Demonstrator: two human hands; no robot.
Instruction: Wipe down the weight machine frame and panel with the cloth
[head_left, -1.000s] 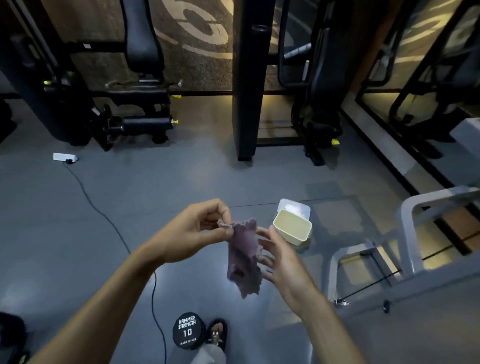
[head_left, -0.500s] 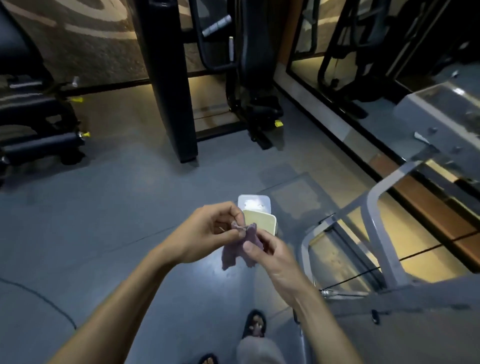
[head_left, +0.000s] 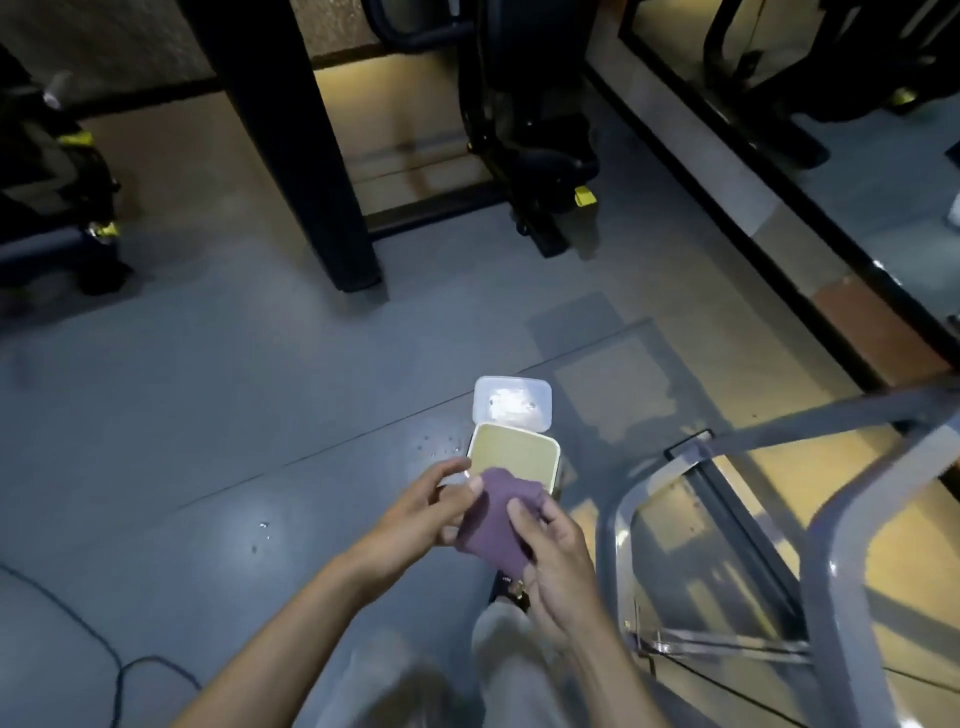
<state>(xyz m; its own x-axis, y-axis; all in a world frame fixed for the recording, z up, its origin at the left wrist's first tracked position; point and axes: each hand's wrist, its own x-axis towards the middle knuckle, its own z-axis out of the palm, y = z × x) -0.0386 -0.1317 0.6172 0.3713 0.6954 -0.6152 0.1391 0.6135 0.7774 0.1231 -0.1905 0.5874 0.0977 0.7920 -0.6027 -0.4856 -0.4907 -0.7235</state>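
- One cloth, purple, bunched; it sits between my two hands at mid-frame, above the floor, just in front of the tub.
- My left hand: thumb and fingers curled and pinching the cloth's left edge.
- My right hand: fingers curled over the cloth's right side, thumb pressing on top; the cloth is clamped there as well.
- One open tub, pale yellow inside, stands on the grey floor directly beyond the cloth.
- One clear lid lies flat on the floor, touching the tub's far side.
- One grey weight machine frame to my right, tubular, with a cable running low through it; neither hand touches it.
- Two dark machines at the far side: one black upright post and one black unit with a yellow tab at its base.
- One black cable trails along the floor at lower left.
- A few water droplets show on the floor left of the tub.
- One mirror panel runs along the right wall.
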